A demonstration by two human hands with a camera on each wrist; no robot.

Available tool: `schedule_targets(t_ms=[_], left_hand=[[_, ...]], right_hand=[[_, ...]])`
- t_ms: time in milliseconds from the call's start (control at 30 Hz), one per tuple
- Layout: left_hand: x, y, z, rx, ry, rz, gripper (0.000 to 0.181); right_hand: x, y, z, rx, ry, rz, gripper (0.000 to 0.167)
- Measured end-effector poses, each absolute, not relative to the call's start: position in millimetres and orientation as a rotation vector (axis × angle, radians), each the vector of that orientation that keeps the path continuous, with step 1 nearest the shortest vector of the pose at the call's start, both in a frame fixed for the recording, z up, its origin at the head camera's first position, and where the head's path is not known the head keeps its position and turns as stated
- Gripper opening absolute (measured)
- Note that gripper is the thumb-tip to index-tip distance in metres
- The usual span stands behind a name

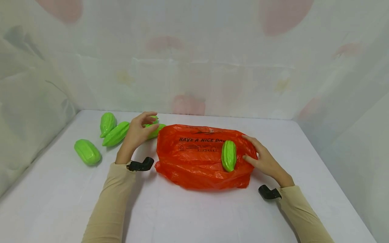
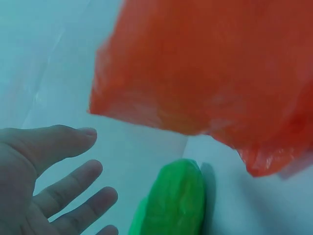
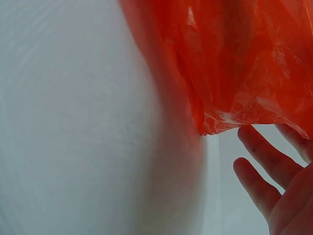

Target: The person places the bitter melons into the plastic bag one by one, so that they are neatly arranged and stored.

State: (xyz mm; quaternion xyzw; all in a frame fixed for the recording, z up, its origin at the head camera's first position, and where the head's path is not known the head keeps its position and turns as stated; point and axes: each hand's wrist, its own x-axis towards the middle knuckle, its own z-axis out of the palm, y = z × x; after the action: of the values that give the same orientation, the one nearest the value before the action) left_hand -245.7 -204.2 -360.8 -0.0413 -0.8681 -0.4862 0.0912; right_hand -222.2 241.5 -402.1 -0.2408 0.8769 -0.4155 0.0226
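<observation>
A red plastic bag [image 1: 194, 172] printed "HAVE A NICE DAY" lies in the middle of the white table. On the bag's right part rests a green ridged gourd [image 1: 229, 156]; whether it is inside, I cannot tell. My right hand [image 1: 264, 162] is at the bag's right edge, with thumb and a finger spread apart over the plastic. Extended fingers [image 3: 266, 156] touch the bag in the right wrist view. Left of the bag, my left hand [image 1: 138, 131] is raised with nothing in it, above green gourds [image 1: 156, 130] that it partly hides. Another gourd [image 2: 173, 200] shows below the bag in the left wrist view.
More green gourds lie at the table's left: one upper [image 1: 107, 123], one slanting [image 1: 116, 134] and one nearer [image 1: 87, 152]. A pale patterned curtain [image 1: 212, 84] hangs behind the table, with sheeting on both sides. Black wrist mounts [image 1: 141, 164] protrude from the sleeves.
</observation>
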Motion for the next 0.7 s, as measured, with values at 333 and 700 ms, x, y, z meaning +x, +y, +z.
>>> schedule_targets(t_ms=[333,700], left_hand=[[-245,-220,-367,-0.052,-2.648,-1.427,0.047],[-248,-227,-374,-0.041,-2.693,-1.401,0.051]], right_hand=[[-223,242,-403,-0.739,2.700,-1.296,0.066],[-222,241,-401,-0.750,2.701,-1.293,0.065]])
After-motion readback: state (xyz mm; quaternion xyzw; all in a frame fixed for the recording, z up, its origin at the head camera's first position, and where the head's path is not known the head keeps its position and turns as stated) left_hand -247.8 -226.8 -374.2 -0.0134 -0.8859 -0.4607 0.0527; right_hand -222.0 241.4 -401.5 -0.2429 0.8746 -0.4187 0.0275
